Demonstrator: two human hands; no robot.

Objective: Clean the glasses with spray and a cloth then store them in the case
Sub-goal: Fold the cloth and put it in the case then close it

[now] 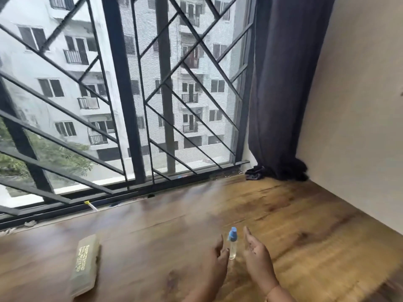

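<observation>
Case left of hand-flanked spray bottle

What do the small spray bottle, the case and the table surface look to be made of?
Spray bottle: clear plastic, probably, since the wood shows through its body; opaque blue plastic cap.
Case: pale olive, matte, rigid-looking with printed lettering; plastic or covered board, cannot tell which.
Table: wood or wood-look laminate with brown grain streaks and a slight sheen.

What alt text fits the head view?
Two bare hands, left hand and right hand, flank an upright clear spray bottle with a blue cap on a wooden surface, neither gripping it. A closed case lies to the left, below a barred window.
</observation>
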